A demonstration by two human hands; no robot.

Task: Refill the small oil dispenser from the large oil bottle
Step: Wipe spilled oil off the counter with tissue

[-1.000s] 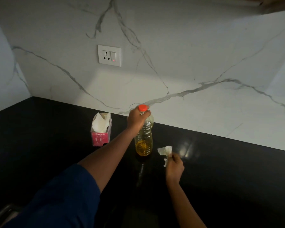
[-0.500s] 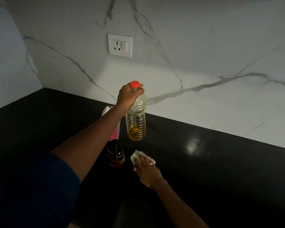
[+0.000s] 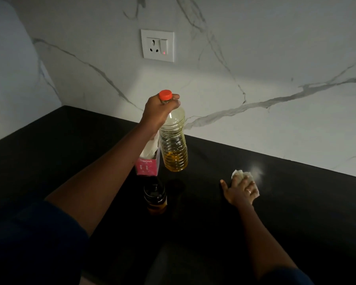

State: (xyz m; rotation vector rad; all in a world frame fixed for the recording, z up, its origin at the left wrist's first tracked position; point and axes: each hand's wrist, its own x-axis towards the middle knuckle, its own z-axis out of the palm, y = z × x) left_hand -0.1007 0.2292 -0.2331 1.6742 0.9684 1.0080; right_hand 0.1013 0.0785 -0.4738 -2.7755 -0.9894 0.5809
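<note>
Head view — large oil bottle (image 3: 174, 145) is gripped by left hand (image 3: 156, 112); neck encircled. Crumpled tissue (image 3: 237, 173) is pressed by flat-fingered right hand (image 3: 239, 190).

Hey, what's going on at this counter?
A person stands at a black counter. Their left hand grips the bottle by its neck; its orange cap is on and only a little oil sits in the bottom. The right hand presses a tissue on the counter, as if wiping. The dark dispenser stands in front of the pink tissue box.
</note>
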